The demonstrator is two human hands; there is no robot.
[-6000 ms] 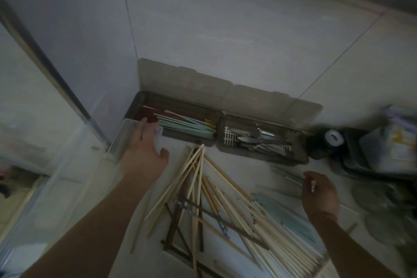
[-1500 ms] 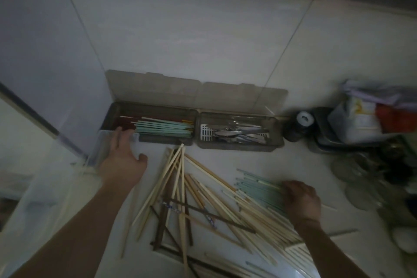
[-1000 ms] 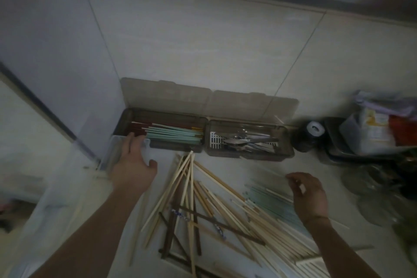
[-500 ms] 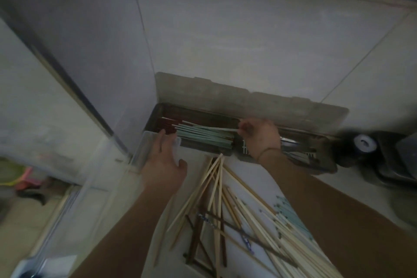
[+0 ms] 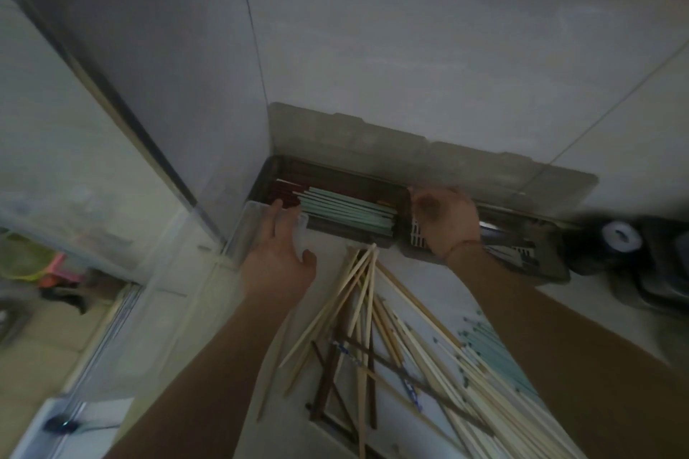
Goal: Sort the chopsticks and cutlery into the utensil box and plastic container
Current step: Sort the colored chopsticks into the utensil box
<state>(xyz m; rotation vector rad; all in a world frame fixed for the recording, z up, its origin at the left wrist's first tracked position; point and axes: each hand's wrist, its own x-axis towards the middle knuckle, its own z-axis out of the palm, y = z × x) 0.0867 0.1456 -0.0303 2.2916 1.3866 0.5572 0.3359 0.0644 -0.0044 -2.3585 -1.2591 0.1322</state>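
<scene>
Utensil box (image 5: 481, 168): lid up against the far wall; two compartments side by side.
Left compartment: holds a tidy row of green chopsticks (image 5: 346, 210) with dark red ones (image 5: 287, 192) at its left end.
Right compartment: metal cutlery (image 5: 499, 235) lies inside, partly hidden by the wrist.
Right hand (image 5: 445, 218): over the divider between the compartments, fingers curled downward; whether this grip holds anything I cannot tell.
Left hand (image 5: 277, 259): fingers straight, resting on the rim of the clear plastic container (image 5: 238, 238) just left of the box.
Loose pile (image 5: 373, 332): many pale wooden, dark and green chopsticks lie crossed on the worktop (image 5: 581, 294), near and right.
Progress: judged partway; the box is partly filled, the large pile is unsorted, and what the container holds is unclear.
</scene>
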